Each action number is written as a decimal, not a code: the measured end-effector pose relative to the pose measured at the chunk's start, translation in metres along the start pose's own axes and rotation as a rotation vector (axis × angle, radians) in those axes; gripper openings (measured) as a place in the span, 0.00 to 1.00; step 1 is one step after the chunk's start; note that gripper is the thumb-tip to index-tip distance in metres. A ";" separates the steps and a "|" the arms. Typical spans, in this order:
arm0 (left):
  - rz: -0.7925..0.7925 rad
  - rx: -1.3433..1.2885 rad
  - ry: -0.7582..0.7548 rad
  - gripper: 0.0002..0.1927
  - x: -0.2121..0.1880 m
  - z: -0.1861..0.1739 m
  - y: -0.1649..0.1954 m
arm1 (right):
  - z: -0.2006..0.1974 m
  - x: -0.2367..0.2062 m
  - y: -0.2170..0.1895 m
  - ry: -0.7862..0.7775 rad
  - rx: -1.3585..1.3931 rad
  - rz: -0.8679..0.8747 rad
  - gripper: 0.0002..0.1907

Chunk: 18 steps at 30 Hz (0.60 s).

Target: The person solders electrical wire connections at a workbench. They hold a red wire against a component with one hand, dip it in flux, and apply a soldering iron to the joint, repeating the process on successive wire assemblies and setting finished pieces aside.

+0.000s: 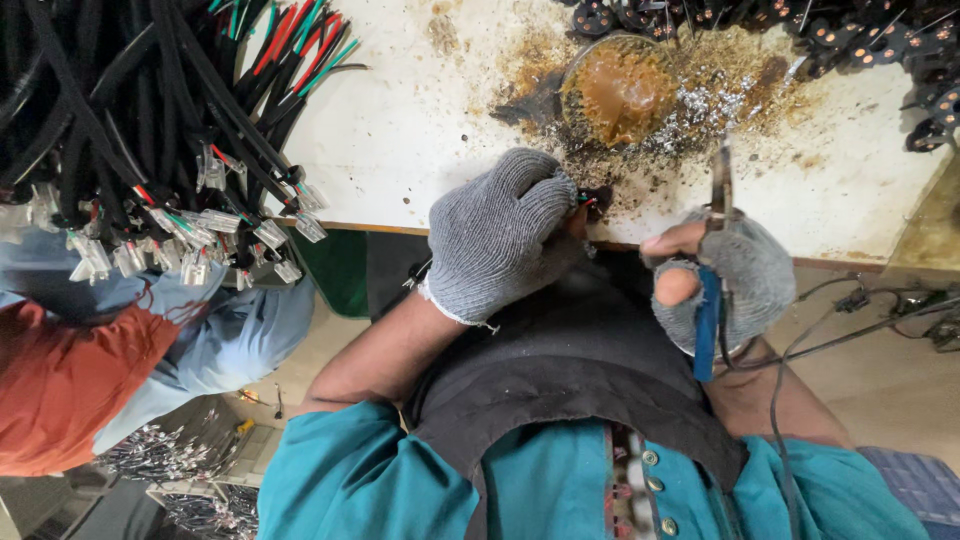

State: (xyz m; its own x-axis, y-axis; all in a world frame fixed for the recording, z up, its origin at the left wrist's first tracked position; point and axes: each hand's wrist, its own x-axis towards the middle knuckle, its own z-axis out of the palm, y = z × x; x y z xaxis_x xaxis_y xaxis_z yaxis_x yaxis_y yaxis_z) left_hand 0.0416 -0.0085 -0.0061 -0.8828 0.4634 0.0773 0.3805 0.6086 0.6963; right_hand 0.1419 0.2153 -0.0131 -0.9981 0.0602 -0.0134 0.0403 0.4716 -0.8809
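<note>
Pinching a thin, limp wire end (590, 200) in the gloved left hand (495, 235) at the desk (400, 120) edge, the person grips a blue-handled soldering iron (712, 260) in the right hand (715, 275), best held by its handle.

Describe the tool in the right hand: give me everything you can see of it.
The soldering iron has a blue handle and a dark metal shaft that looks worn. The right hand, in a grey fingerless knit glove, grips the handle with the thumb across it. It stands nearly upright in the view, tip pointing away toward the stained white table. A dark cord trails from the handle end. The tip touches nothing visible.
</note>
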 end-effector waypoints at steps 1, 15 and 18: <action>0.003 -0.004 0.005 0.11 0.000 -0.001 0.001 | -0.001 0.001 -0.005 -0.013 0.045 0.049 0.18; 0.008 -0.049 -0.015 0.14 -0.003 -0.008 0.001 | 0.017 0.053 -0.050 -0.141 0.087 -0.017 0.06; 0.014 -0.029 -0.008 0.13 -0.003 -0.009 -0.001 | 0.018 0.056 -0.055 -0.029 0.029 0.117 0.10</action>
State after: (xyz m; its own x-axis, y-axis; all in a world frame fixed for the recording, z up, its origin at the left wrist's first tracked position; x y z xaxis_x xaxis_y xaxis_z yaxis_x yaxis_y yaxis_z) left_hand 0.0412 -0.0164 -0.0002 -0.8751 0.4769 0.0819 0.3848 0.5833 0.7154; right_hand 0.0829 0.1765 0.0262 -0.9876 0.0879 -0.1303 0.1558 0.4374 -0.8857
